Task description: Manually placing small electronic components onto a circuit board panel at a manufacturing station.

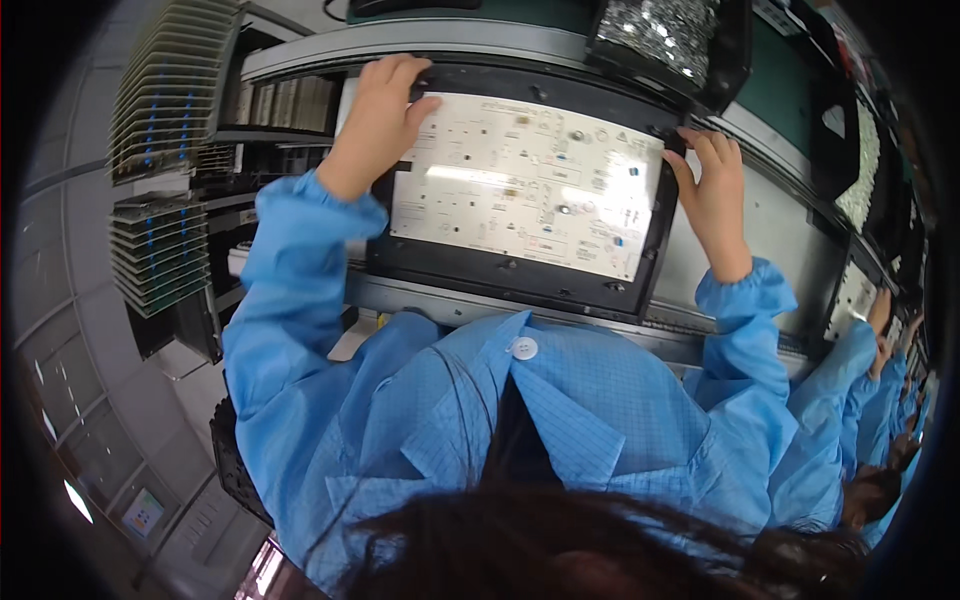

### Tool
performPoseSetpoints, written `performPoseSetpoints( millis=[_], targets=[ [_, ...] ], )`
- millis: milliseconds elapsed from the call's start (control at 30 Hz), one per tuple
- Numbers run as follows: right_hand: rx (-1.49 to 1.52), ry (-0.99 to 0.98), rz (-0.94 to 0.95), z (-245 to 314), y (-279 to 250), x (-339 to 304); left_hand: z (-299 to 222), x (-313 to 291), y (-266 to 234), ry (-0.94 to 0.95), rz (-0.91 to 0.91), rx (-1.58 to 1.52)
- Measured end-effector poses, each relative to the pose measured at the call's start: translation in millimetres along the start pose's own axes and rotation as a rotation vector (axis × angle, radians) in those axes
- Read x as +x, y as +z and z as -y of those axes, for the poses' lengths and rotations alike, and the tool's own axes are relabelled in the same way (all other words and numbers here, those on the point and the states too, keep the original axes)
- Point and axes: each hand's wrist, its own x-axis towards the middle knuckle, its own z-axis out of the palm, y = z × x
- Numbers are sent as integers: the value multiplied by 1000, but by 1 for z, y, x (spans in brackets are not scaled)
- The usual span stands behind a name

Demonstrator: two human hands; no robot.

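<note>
A white circuit board (480, 215) with small parts and printed markings lies in a flat black frame (450, 262) before me. My left hand (375, 125) holds the frame's far left corner, its fingers bent over the edge and its thumb at the board's corner. At the far right corner, my right hand (714, 195) grips the frame with thumb and fingertips. Light glares off the board's middle and right side. The undersides of both hands' fingertips are hidden.
Beyond the frame stands a black bin (735, 75) of shiny small parts. Racks of stacked boards (160, 240) rise at the left. A metal rail (420, 45) runs along the far side. People in blue sleeves (835, 400) work at the right.
</note>
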Motion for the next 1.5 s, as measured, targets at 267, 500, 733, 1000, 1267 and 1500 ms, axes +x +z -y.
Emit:
performPoseSetpoints(
  millis=[267, 500, 733, 1000, 1267, 1500],
  targets=[
    [81, 175, 62, -7, 18, 14, 25, 9, 19, -35, 29, -95],
    [-180, 175, 44, 12, 27, 9, 49, 16, 11, 165, 132, -232],
    [20, -105, 133, 67, 43, 50, 60, 10, -6, 232, 325, -173],
    [323, -202, 151, 61, 94, 76, 52, -27, -26, 183, 294, -235],
    [376, -244, 260, 49, 76, 78, 53, -21, 4, 270, 35, -223],
    [334, -115, 437, -8, -22, 23, 32, -38, -21, 4, 154, -256]
  ],
)
